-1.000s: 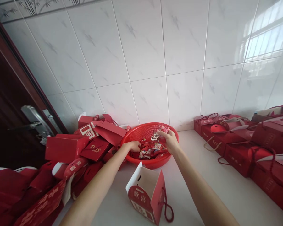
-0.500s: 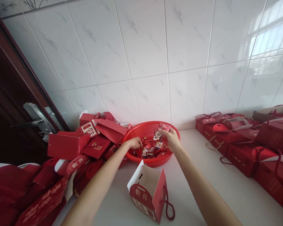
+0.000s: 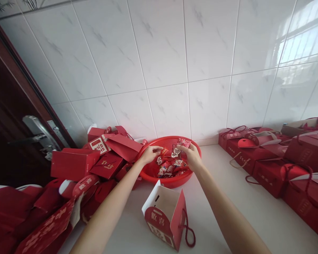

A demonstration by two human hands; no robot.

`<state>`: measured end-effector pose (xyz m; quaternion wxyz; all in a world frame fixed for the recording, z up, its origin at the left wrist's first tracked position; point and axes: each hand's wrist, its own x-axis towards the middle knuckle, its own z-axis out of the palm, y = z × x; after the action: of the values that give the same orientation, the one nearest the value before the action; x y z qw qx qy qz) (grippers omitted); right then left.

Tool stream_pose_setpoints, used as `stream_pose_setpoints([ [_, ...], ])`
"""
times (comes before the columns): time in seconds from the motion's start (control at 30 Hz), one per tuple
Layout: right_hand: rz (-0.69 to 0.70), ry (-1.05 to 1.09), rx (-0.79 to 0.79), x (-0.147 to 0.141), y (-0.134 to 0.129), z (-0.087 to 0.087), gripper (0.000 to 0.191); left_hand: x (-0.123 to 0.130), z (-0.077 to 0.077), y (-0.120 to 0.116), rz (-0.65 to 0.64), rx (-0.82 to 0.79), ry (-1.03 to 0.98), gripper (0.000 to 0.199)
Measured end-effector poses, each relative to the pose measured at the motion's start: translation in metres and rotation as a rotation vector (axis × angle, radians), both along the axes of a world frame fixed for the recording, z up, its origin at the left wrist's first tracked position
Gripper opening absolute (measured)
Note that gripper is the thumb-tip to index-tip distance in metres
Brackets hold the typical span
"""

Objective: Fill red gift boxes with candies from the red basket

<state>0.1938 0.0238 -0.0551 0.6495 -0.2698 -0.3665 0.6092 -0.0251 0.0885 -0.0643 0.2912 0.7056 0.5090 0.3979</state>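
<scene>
Over the left side of a red plastic basket (image 3: 166, 182), my left hand (image 3: 150, 155) pinches a small red-and-gold candy packet (image 3: 164, 152). My right hand (image 3: 191, 155), above the basket's right side, is closed on red wrapped candies (image 3: 176, 151), one with a white label. Several more wrapped candies (image 3: 169, 168) lie loose in the basket below both hands. An open red gift box (image 3: 161, 219) with a pale inside and a dark red cord handle (image 3: 190, 233) stands in front of the basket, between my forearms.
Red gift boxes (image 3: 75, 163) lie in a jumbled heap on the left, close to my left forearm. Rows of red boxes with cord handles (image 3: 270, 176) stand on the right. A tiled wall (image 3: 169, 109) rises behind the basket; a door handle (image 3: 38, 128) is at the left.
My left hand has risen from among the candies in the basket, now with a red-and-gold packet in its fingers. The right hand keeps its candies nearly in place.
</scene>
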Motion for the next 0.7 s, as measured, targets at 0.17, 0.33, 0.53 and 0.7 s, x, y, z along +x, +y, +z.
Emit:
stream_pose_setpoints([
  [0.17, 0.002, -0.002, 0.013, 0.000, 0.004, -0.004, 0.029, 0.010, 0.009, -0.009, 0.007, 0.077, -0.141, 0.026],
  [0.33, -0.007, 0.019, 0.028, 0.001, 0.004, -0.005, 0.030, 0.032, 0.012, -0.017, 0.000, 0.171, -0.196, 0.026],
  [0.53, 0.005, 0.052, 0.054, 0.002, 0.005, -0.005, 0.031, 0.051, 0.014, -0.022, 0.007, 0.218, -0.179, 0.024],
  [0.7, -0.019, 0.044, 0.031, 0.001, 0.004, -0.005, 0.031, 0.047, 0.018, -0.026, -0.146, 0.145, -0.103, 0.031],
])
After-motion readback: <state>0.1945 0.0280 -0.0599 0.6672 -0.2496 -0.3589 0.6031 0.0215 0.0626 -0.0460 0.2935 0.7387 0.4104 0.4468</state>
